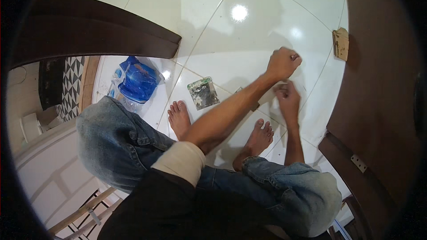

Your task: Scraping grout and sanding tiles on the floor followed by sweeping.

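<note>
My left hand is stretched far out over the white tiles, its fingers curled closed. What it holds, if anything, I cannot make out. Just below it is my right hand, also with curled fingers and slightly smeared by motion; its contents are hidden too. The two hands are close together but apart. On the floor left of my left forearm lies a flat, squarish, stained plate with a greenish edge. Under that forearm a small brownish thing shows only in part.
A blue plastic package with clear plastic lies left of my feet. Dark brown wooden panels stand on the left and right; the right one carries a metal hinge. A cardboard piece sits against its edge.
</note>
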Demonstrator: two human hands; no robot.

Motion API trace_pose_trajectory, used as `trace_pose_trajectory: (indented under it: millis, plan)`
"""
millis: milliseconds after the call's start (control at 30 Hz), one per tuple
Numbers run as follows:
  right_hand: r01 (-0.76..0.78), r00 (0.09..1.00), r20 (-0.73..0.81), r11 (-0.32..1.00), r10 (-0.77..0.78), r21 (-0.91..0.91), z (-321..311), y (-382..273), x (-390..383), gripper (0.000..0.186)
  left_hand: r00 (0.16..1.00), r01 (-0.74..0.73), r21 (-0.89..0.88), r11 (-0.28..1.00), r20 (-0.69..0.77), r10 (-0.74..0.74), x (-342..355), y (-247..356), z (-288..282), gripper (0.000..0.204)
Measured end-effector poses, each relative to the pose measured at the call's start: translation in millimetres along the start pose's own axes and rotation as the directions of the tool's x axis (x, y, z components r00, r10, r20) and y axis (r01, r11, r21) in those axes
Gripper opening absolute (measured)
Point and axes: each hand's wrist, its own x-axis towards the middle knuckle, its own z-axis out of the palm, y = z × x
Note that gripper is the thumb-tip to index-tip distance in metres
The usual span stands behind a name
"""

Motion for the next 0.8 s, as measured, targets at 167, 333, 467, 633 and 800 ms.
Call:
trace_pose_trajectory:
  millis: [167,333,467,633,800]
  plan:
    - [0.351,0.933,0.252,0.811,-0.259,-0.467,80,-12,-49,0.077,0.883,-0.395,0.440,0.807,0.425,0.200,58,66,-31,0.026]
    - [0.319,0.938,0.278,0.828,-0.207,-0.461,89,-17,-44,0.085,0.641,-0.752,0.565,0.339,0.746,0.179,39,132,-121,0.021]
    - [0.157,0.959,0.279,0.924,-0.057,-0.350,68,-5,-10,0.076,0.555,-0.782,0.545,0.304,0.830,-0.059,-11,134,-200,0.022]
    - [-0.142,0.975,0.186,0.987,0.125,0.080,46,-29,50,0.054,0.724,-0.485,0.705,0.517,0.656,-0.215,-123,18,-289,0.022]
    - [-0.002,0.990,0.143,1.000,0.003,-0.004,59,-45,99,0.052,0.923,0.100,0.616,0.782,0.236,-0.304,-284,-90,-241,0.027]
